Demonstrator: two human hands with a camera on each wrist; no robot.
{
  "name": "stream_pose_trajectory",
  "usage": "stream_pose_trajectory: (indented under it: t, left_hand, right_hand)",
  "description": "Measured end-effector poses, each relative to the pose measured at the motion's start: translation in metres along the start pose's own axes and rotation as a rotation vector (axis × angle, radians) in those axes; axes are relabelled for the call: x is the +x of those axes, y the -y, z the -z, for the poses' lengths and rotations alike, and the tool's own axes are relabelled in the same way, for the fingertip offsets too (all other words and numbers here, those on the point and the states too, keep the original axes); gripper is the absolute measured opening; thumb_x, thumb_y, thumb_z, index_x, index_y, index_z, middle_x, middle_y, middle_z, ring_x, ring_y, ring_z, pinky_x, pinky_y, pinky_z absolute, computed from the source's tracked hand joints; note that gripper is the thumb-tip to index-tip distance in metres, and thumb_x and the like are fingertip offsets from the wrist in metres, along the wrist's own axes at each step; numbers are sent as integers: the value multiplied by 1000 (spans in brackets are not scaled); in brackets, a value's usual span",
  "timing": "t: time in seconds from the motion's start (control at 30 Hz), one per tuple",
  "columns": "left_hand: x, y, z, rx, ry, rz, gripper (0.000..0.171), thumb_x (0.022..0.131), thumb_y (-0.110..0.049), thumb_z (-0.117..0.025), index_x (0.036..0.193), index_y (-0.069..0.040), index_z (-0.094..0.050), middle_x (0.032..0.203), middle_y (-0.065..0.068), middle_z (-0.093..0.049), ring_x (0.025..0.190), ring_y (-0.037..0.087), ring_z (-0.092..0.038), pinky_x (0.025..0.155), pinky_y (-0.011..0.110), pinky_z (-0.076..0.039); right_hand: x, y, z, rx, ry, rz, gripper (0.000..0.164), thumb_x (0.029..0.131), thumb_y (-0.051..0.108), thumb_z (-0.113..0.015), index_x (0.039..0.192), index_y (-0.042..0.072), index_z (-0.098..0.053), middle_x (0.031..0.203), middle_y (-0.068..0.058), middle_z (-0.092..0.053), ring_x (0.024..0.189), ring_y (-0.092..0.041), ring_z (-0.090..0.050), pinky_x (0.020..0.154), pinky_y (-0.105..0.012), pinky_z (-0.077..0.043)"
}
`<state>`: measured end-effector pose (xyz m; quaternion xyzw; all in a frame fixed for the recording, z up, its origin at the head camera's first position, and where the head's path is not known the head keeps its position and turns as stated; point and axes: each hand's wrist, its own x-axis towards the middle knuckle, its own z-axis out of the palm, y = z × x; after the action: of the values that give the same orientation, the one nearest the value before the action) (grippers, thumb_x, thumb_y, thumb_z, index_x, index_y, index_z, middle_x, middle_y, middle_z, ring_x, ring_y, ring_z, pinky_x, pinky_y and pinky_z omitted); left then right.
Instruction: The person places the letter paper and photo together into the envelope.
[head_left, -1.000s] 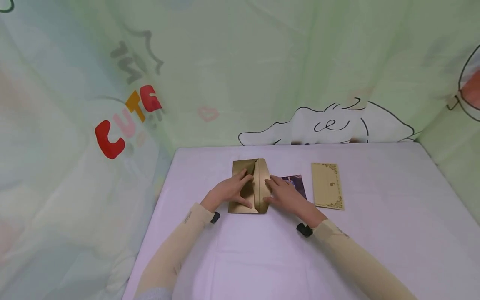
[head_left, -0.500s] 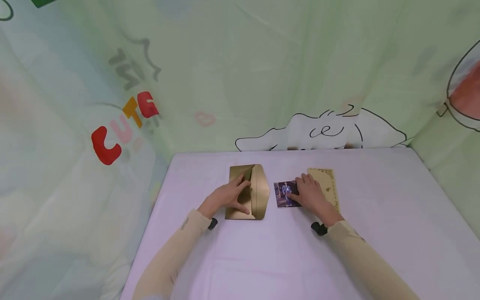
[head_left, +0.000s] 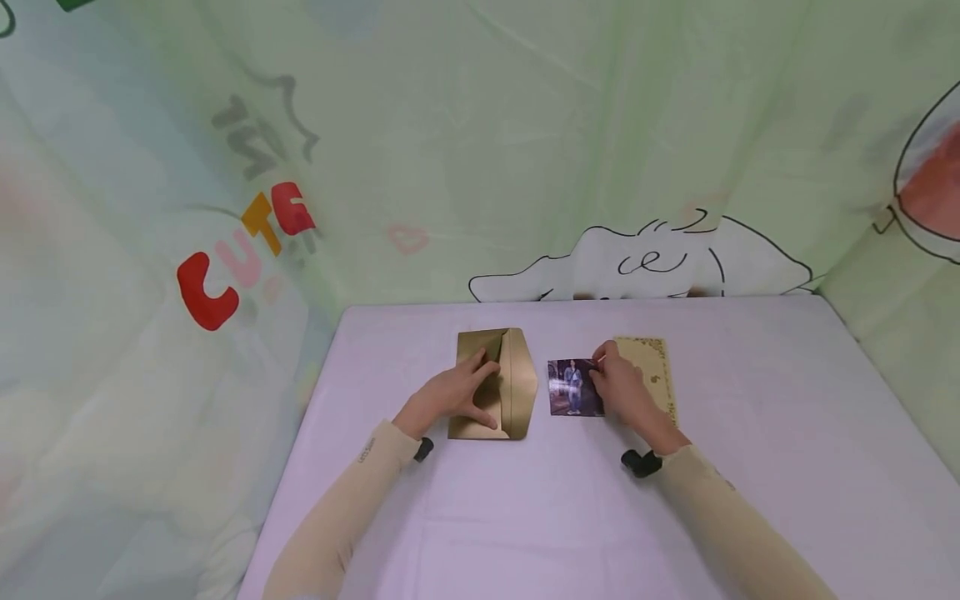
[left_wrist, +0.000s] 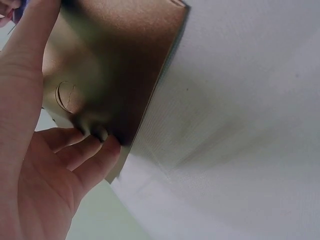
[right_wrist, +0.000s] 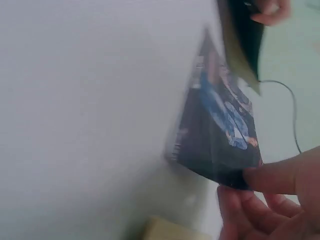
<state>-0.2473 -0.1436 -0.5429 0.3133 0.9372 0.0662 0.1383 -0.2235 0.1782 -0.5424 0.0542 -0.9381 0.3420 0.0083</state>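
Observation:
A gold envelope [head_left: 519, 383] lies on the table with its flap spread out to the right. My left hand [head_left: 450, 390] rests on the envelope's body, thumb and fingers spread apart; the left wrist view shows the fingertips [left_wrist: 107, 145] on its surface close to one edge. Right of the envelope is a dark photo [head_left: 567, 388] of a standing person in blue. My right hand [head_left: 624, 387] pinches the photo's right edge between thumb and fingers, and in the right wrist view the photo's surface slants up from the fingers. Behind that hand a cream card [head_left: 654, 358] is partly hidden.
The items lie on a table [head_left: 525, 517] with a pale lilac cover. A green printed curtain [head_left: 450, 150] hangs along its back edge, and more curtain hangs at the left and right. A black wrist camera [head_left: 641, 463] sits under the right wrist.
My right hand has left the envelope's flap, moved right to the photo and now pinches its edge. The left hand has stayed on the envelope. The whole view has shifted slightly.

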Motion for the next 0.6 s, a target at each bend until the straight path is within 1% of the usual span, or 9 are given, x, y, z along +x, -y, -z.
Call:
stream_pose_trajectory:
  t: [0.07, 0.13, 0.27, 0.33, 0.4, 0.6]
  left_hand:
    - [0, 0, 1, -6, -1, -5, 104, 70, -75, -73, 150, -23, -32, 166, 24, -16, 141, 34, -46, 103, 43, -50]
    - [0, 0, 1, -10, 0, -3, 104, 70, -75, -74, 151, -23, -32, 166, 24, -16, 142, 35, -45, 104, 43, -50]
    - [0, -1, 2, -7, 10, 11, 107, 70, -75, -73, 153, -23, -31, 166, 24, -15, 144, 35, -41, 106, 44, -48]
    - [0, -1, 1, -7, 7, 14, 107, 70, -75, -73, 154, -23, -31, 166, 24, -14, 145, 36, -40, 106, 45, -48]
    - [0, -1, 0, -6, 5, 16, 107, 70, -74, -73, 154, -24, -31, 166, 24, -14, 145, 37, -40, 105, 45, -49]
    - [1, -1, -1, 0, -6, 22, 103, 70, -75, -73, 151, -27, -32, 166, 24, -16, 143, 38, -42, 103, 46, -51]
  right_hand:
    - [2, 1, 6, 78, -2, -8, 21, 101, 4, -53, 119, -4, -48, 105, -27, -66, 91, -36, -64, 80, -44, -48]
    - [6, 4, 12, 143, 1, -18, 21, 101, 3, -53, 120, -6, -51, 107, -28, -66, 92, -35, -66, 73, -38, -52]
    - [16, 13, 17, 226, 28, -53, 22, 101, 5, -55, 121, -5, -55, 103, -27, -68, 88, -31, -67, 67, -27, -50]
    - [20, 18, 12, 248, 54, -60, 23, 101, 6, -56, 121, -5, -55, 103, -26, -69, 87, -29, -67, 67, -25, -50]
    - [24, 23, 5, 264, 77, -61, 23, 101, 6, -57, 121, -5, -56, 102, -25, -70, 85, -27, -66, 66, -26, -50]
    - [32, 35, -25, 241, 112, -25, 19, 98, 5, -60, 116, -3, -58, 98, -22, -72, 80, -23, -67, 64, -27, -50]
